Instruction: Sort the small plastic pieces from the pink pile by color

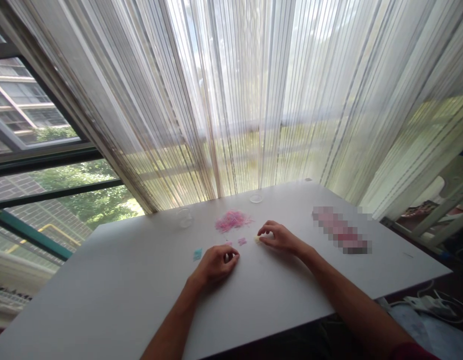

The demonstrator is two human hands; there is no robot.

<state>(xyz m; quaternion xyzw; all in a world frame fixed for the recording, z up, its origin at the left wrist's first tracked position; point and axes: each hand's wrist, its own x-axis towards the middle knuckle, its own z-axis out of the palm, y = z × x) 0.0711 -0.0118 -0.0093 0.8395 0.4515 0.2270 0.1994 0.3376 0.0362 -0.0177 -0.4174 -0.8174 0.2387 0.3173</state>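
Note:
My left hand (216, 262) rests on the white table (122, 290) with its fingers curled in a pinch; what is in them is too small to name. My right hand (278, 236) lies a little farther back, fingertips pinched on a small pale yellow piece (257, 239). Between the hands sits a small pink piece (242, 241). A small blue piece (197, 254) lies just left of my left hand. Beyond both hands is a loose pile of thin pink strands (232, 220).
A clear round dish (185, 218) stands left of the pile, and a small clear lid (256, 198) near the table's far edge. A blurred pink patch (340, 230) lies at the right. Striped sheer curtains (254, 100) hang behind the table. Cables (430, 302) lie on the floor at the right.

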